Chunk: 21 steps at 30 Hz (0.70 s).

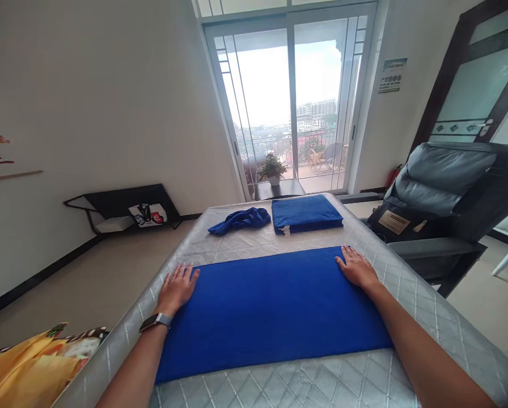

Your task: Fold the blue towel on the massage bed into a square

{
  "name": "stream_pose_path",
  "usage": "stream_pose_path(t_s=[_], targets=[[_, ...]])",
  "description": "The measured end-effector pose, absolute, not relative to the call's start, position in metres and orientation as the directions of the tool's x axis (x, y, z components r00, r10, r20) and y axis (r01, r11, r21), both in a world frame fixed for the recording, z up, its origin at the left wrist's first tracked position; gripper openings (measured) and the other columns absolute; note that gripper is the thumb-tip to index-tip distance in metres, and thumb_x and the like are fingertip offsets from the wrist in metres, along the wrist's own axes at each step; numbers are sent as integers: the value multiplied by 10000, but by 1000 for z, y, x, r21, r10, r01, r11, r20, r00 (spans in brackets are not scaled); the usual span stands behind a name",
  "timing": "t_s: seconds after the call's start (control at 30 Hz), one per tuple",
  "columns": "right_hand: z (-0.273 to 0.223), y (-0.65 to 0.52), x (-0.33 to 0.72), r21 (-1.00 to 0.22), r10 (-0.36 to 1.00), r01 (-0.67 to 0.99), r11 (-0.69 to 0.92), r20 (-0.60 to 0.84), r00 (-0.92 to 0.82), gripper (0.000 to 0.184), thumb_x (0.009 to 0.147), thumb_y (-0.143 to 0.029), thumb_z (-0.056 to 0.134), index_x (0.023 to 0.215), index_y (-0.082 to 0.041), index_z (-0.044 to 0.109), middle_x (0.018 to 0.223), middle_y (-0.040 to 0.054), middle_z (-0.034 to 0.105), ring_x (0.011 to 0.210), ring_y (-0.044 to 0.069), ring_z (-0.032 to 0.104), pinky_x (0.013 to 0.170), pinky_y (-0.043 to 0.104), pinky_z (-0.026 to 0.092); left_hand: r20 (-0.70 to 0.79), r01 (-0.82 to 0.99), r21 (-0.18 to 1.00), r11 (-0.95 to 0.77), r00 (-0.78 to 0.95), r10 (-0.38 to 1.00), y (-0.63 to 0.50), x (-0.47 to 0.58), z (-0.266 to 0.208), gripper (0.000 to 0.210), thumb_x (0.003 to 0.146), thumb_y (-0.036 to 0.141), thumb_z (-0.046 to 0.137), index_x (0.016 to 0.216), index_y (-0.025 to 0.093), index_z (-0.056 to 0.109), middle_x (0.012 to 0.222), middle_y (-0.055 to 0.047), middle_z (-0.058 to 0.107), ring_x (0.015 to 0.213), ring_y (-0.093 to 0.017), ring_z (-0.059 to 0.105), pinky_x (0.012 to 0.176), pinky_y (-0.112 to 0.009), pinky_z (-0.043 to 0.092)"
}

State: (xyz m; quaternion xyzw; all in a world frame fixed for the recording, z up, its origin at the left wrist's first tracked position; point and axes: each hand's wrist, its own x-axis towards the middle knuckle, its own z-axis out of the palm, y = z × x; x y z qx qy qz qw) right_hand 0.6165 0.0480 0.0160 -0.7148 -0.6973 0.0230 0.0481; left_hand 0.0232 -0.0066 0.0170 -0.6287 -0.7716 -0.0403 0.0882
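While the right arm reaches in from the lower right of the frame and the left arm from the bottom left, both stretched forward, the two hands lie palm down on a flat blue cloth (271,311). The cloth is spread across the lower middle of the frame, on a quilted silver-grey mattress (275,388). The left hand (177,290), with a watch (155,322) at its wrist, rests at the cloth's upper left corner — its fingers extended, a little apart, pointing up the frame, the thumb towards the cloth. The right hand (358,267) rests at the upper right corner, angled up and left, its fingers straight and lightly parted, its thumb turned inward over the blue. Neither hand has hold of anything; they press or rest on the fabric — how firmly, I cannot tell. Beyond them, a crumpled blue cloth (240,220) lies near the centre of the frame, just beside a folded blue stack (307,212) to its right.
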Motion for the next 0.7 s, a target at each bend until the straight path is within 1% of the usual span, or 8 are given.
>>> stream_pose_path(t_s=[0.07,0.13,0.27,0.37,0.47,0.57,0.7], targets=[[16,48,617,-102,999,995,-18,39,22,703,1018,-486,213,1579,-67,277,1649,112,258,1521,228,213,1241,392,168,267,986,-31,162,-148,952,2,53,25,656,1020,486,226,1484,82,452,1576,-186,407,1482,-300,334,1210,-481,254],[17,47,616,-105,999,994,-16,39,21,698,1020,-481,219,1577,-66,281,1647,113,264,1520,229,216,1242,392,166,297,998,-6,58,-54,953,11,92,29,631,1027,487,227,1455,107,493,1547,-158,463,1461,-280,374,1202,-440,286],[20,46,614,-104,999,994,-27,35,31,685,1024,-473,225,1575,-72,292,1647,105,267,1520,223,217,1243,386,162,238,986,61,-153,135,962,24,170,29,602,1036,520,243,1462,172,487,1547,-120,473,1452,-245,394,1192,-417,311],[21,45,614,-96,999,995,-31,31,34,683,1025,-476,223,1575,-77,294,1648,96,266,1520,223,218,1242,385,167,159,967,91,-239,222,962,26,206,21,612,1041,532,226,1503,191,438,1583,-114,421,1476,-250,352,1211,-442,280],[21,45,614,-91,999,995,-33,34,36,684,1025,-476,219,1575,-76,294,1645,97,273,1518,224,225,1240,388,175,129,960,76,-271,260,957,24,211,10,613,1042,539,215,1540,223,382,1619,-94,354,1507,-257,282,1231,-478,228],[21,45,614,-91,999,996,-21,35,24,684,1023,-472,218,1574,-74,294,1643,99,278,1518,221,225,1238,385,181,119,960,52,-275,267,956,22,190,4,601,1043,537,206,1556,258,351,1637,-71,316,1520,-244,246,1233,-481,215],[21,45,615,-96,999,995,-19,34,22,695,1021,-486,211,1576,-74,290,1646,103,271,1520,223,217,1239,383,172,77,985,59,-160,155,985,16,136,5,615,1043,541,176,1576,259,296,1650,-68,281,1529,-232,217,1234,-482,194]])
